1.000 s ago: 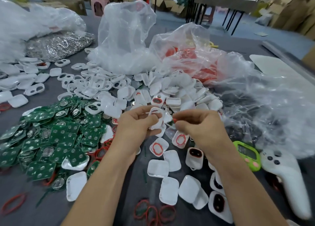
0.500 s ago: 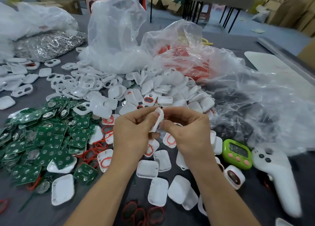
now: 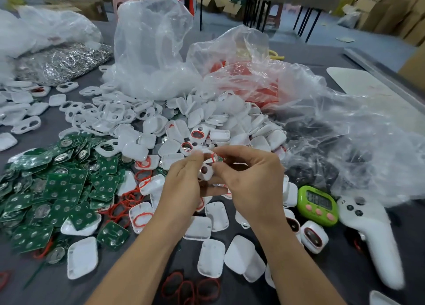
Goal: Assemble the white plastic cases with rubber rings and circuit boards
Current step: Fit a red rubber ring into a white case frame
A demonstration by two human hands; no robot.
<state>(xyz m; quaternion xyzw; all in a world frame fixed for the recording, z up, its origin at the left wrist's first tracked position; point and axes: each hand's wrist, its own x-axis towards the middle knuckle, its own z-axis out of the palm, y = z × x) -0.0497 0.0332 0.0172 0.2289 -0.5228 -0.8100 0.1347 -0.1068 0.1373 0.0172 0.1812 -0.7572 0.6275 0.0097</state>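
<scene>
Small white plastic case [image 3: 205, 171] rotated, window now near-facing; left hand [image 3: 184, 185] pinches it steady, right hand [image 3: 250, 185] pinches thin red rubber ring [image 3: 214, 158], likely seating it.

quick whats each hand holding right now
Left hand: grips a white case.
Right hand: pinches a red ring at that case's top.

White controller [image 3: 372, 242], lying near the right edge of the surface: a small "22" is showing at its top end. Green timer [image 3: 318, 204] just beside it: display digits are showing, too blurred to read.
</scene>
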